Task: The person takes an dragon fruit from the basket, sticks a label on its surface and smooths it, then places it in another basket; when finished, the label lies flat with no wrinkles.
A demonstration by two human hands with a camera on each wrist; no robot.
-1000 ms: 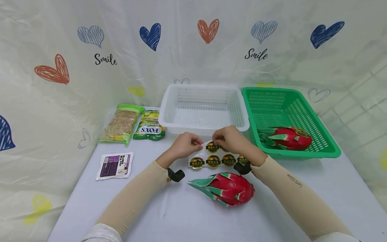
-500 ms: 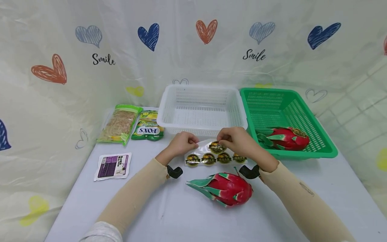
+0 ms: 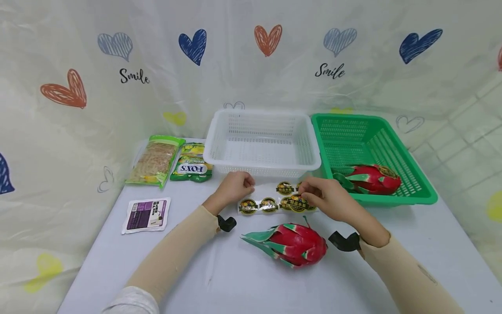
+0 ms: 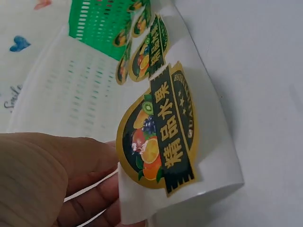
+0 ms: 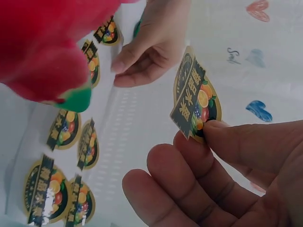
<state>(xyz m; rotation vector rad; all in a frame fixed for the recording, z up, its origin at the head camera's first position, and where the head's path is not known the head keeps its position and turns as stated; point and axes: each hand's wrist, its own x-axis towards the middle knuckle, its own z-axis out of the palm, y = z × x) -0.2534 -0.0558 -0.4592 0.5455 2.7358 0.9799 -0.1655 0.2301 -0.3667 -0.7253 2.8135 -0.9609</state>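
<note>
My left hand (image 3: 234,189) pinches the edge of a white sheet (image 4: 218,165) of black-and-gold fruit stickers (image 3: 268,205). In the left wrist view the sheet bends up from the table at that edge. Between thumb and index finger, my right hand (image 3: 329,198) holds one loose sticker (image 5: 196,97), lifted off the sheet, its printed face showing in the right wrist view. A red dragon fruit (image 3: 300,245) with green scales lies on the table in front of the sheet, its pointed leafy end to the left.
Behind the sheet stands a white basket (image 3: 263,168). To its right, a green basket (image 3: 396,199) contains another dragon fruit (image 3: 376,181) bearing a sticker. Toward the left lie a green-edged food packet (image 3: 154,161), a Fox's bag (image 3: 193,163) and a purple-and-white packet (image 3: 146,215).
My right hand has peeled a sticker off the sheet and moved right and nearer with it. The sheet has come down flatter, while my left hand stays at its left edge.
</note>
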